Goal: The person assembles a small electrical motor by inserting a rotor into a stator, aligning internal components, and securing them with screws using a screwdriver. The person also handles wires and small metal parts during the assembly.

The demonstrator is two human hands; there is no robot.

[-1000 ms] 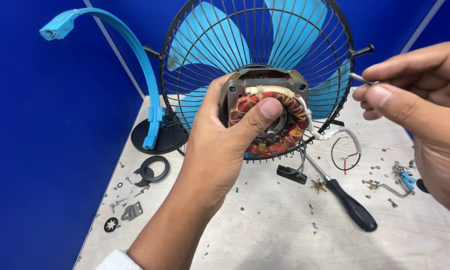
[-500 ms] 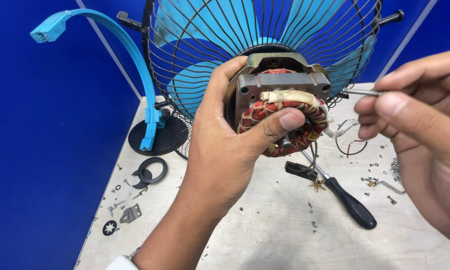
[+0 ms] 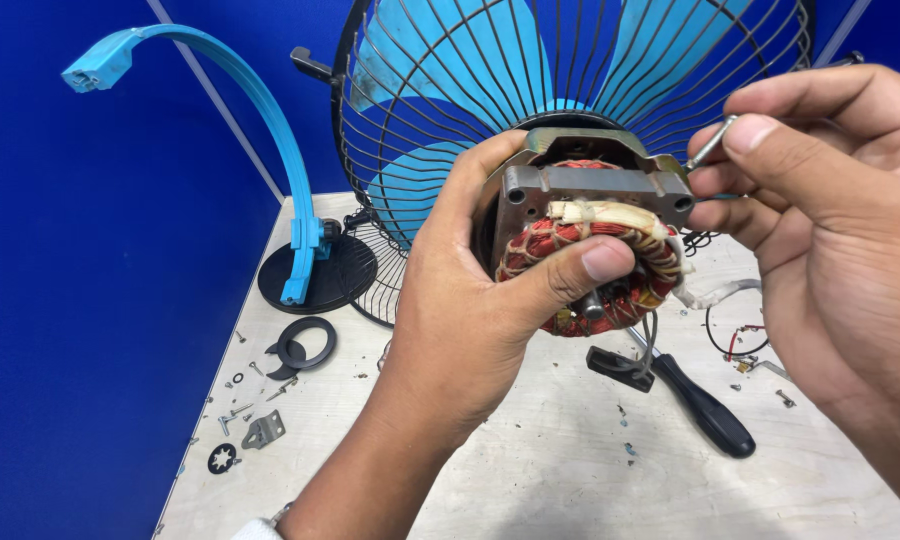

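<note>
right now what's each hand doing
left hand: closed around the fan motor
right hand: pinching a small metal screw at the motor's corner

Fan motor (image 3: pixel 590 250) held at centre, above table (image 3: pixel 530 470), gripped by left hand (image 3: pixel 470 320) from left side, thumb laid across front windings. Right hand (image 3: pixel 820 230) positioned just right of motor, thin metal pin (image 3: pixel 708 148) pinched at motor's upper right corner. Fan cage with blades (image 3: pixel 530 90) placed behind motor. Curved stand arm on round base (image 3: pixel 300 270) set at far left. Small hardware (image 3: pixel 255 400) scattered on table at left. Screwdriver (image 3: pixel 700 405) laid below right of motor; wires (image 3: pixel 735 330) beside it.
</note>
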